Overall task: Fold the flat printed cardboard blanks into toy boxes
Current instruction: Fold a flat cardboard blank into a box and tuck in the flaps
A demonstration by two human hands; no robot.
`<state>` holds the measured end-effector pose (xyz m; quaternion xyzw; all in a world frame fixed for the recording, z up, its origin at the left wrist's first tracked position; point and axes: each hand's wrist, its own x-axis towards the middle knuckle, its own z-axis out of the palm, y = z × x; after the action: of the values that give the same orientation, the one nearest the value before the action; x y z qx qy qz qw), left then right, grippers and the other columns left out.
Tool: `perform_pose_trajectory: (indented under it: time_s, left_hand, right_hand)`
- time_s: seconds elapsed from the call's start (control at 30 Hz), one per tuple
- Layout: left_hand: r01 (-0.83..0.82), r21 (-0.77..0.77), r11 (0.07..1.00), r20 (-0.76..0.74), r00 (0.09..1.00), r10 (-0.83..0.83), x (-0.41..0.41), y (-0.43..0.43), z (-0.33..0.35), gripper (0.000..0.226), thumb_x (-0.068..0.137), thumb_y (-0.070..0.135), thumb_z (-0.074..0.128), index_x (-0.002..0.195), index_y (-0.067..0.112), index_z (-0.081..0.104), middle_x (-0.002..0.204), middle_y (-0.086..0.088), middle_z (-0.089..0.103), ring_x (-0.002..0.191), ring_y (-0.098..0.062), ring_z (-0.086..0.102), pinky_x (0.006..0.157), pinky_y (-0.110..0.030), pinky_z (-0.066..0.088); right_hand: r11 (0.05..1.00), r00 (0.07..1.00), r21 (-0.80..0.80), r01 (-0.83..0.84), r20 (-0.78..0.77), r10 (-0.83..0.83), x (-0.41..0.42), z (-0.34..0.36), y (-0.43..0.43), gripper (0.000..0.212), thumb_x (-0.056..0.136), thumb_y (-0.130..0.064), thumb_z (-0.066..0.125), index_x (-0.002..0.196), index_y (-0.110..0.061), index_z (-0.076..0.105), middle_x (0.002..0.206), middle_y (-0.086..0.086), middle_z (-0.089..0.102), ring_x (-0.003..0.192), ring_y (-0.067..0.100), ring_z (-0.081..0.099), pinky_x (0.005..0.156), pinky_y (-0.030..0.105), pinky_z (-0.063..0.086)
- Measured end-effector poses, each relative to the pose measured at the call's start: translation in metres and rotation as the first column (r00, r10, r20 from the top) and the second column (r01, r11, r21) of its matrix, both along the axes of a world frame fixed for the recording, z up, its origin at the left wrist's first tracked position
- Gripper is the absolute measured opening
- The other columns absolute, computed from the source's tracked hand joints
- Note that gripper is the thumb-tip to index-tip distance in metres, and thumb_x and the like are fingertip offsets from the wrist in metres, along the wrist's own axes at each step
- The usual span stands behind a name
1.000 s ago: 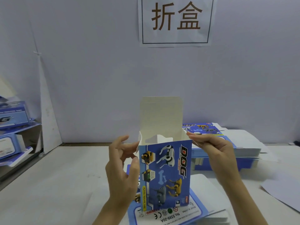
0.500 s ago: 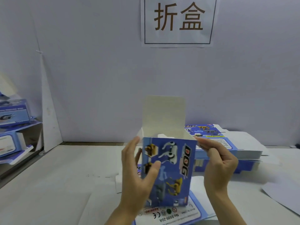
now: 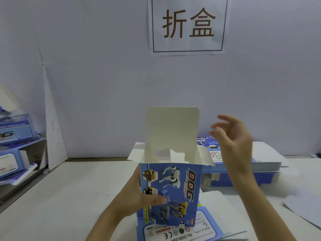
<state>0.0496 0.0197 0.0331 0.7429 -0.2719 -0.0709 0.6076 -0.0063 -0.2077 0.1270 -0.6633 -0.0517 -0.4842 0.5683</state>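
A pale bluish wall [image 3: 86, 66] is seen beyond the raised right hand [image 3: 236, 145]. A white sign [image 3: 188, 26] with two brown characters is fixed to it, high above that hand. Left of the left hand [image 3: 137, 197], a white tabletop [image 3: 69, 197] is spread out and evenly lit.

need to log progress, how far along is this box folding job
Done: one box stands squared up, and what look like folded boxes sit far left. In hand: the left hand grips that box; the right hand is open beside it. Left: the lid flap stands up and side flaps splay, so the top is unclosed. A stack of flat blanks waits behind.
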Motion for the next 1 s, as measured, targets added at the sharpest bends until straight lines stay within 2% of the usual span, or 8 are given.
perform_pose_trajectory:
  time_s: [0.1,0.2,0.33,0.47,0.57,0.73,0.83,1.0]
  left_hand:
    - [-0.018,0.018,1.000,0.021,1.000,0.017,0.002,0.000,-0.002,0.078,0.053,0.038,0.090,0.120,0.034,0.050,0.107,0.030,0.065,0.098,0.006,0.064,0.068,-0.009,0.051]
    - [-0.029,0.010,1.000,-0.033,0.999,0.029,0.004,-0.001,-0.005,0.084,0.050,0.040,0.093,0.120,0.035,0.047,0.103,0.033,0.065,0.096,0.006,0.065,0.065,-0.012,0.053]
    - [-0.026,0.011,1.000,-0.040,0.999,0.026,0.005,-0.003,-0.005,0.083,0.051,0.040,0.093,0.119,0.037,0.045,0.103,0.035,0.063,0.095,0.008,0.064,0.062,-0.013,0.053]
    - [-0.039,-0.004,0.999,-0.062,0.997,0.039,0.005,-0.003,-0.006,0.082,0.049,0.041,0.091,0.117,0.033,0.047,0.100,0.031,0.067,0.095,0.005,0.065,0.061,-0.014,0.053]
    - [-0.036,-0.019,0.999,-0.065,0.997,0.035,0.005,-0.003,-0.008,0.085,0.044,0.048,0.090,0.116,0.036,0.047,0.100,0.032,0.066,0.094,0.005,0.065,0.062,-0.013,0.052]
    - [-0.036,0.009,0.999,-0.019,0.999,0.036,0.007,-0.002,-0.009,0.094,0.039,0.064,0.087,0.121,0.051,0.042,0.111,0.034,0.061,0.103,0.004,0.062,0.069,-0.015,0.054]
    - [-0.040,0.013,0.999,-0.012,0.999,0.040,0.009,-0.001,-0.011,0.095,0.038,0.067,0.086,0.121,0.052,0.042,0.111,0.035,0.061,0.102,0.005,0.062,0.071,-0.014,0.053]
    - [-0.047,-0.003,0.999,-0.036,0.998,0.047,0.008,-0.004,-0.014,0.082,0.049,0.049,0.087,0.120,0.039,0.046,0.106,0.027,0.067,0.100,0.001,0.065,0.067,-0.012,0.052]
  right_hand:
    - [0.964,0.931,-0.149,-0.219,-0.327,0.160,0.025,0.039,0.001,0.027,0.083,-0.028,0.072,0.107,-0.024,0.060,0.097,-0.012,0.067,0.083,0.001,0.066,0.068,0.017,0.054]
    - [0.887,0.755,-0.027,-0.460,-0.538,0.375,0.046,0.050,0.008,0.014,0.082,-0.029,0.071,0.089,-0.017,0.068,0.075,-0.004,0.074,0.066,0.008,0.071,0.055,0.022,0.055]
    - [0.898,0.590,0.235,-0.373,-0.687,0.424,0.075,0.044,0.000,0.026,0.081,-0.033,0.074,0.092,-0.011,0.065,0.072,0.001,0.074,0.061,0.017,0.071,0.051,0.025,0.055]
    - [0.927,0.269,0.125,-0.353,-0.936,0.229,0.085,0.007,-0.005,0.031,0.091,-0.033,0.063,0.105,-0.005,0.060,0.083,0.011,0.071,0.066,0.022,0.069,0.067,0.030,0.058]
    - [0.950,0.339,0.208,-0.232,-0.898,0.280,0.093,-0.006,-0.011,0.013,0.097,-0.016,0.054,0.093,-0.004,0.056,0.067,0.011,0.065,0.057,0.022,0.063,0.077,0.032,0.059]
    - [0.913,0.449,0.181,-0.366,-0.825,0.343,0.086,0.023,0.000,0.021,0.090,-0.031,0.066,0.083,-0.013,0.059,0.063,0.000,0.069,0.049,0.007,0.066,0.041,0.016,0.047]
    - [0.828,0.554,0.279,-0.486,-0.634,0.540,0.084,0.036,-0.003,0.014,0.088,-0.018,0.067,0.097,-0.008,0.064,0.076,0.003,0.075,0.065,0.017,0.072,0.052,0.025,0.055]
    - [0.820,0.700,0.061,-0.569,-0.488,0.522,0.082,0.036,-0.004,0.016,0.089,-0.008,0.062,0.098,-0.018,0.072,0.086,0.001,0.075,0.075,0.017,0.071,0.068,0.033,0.061]
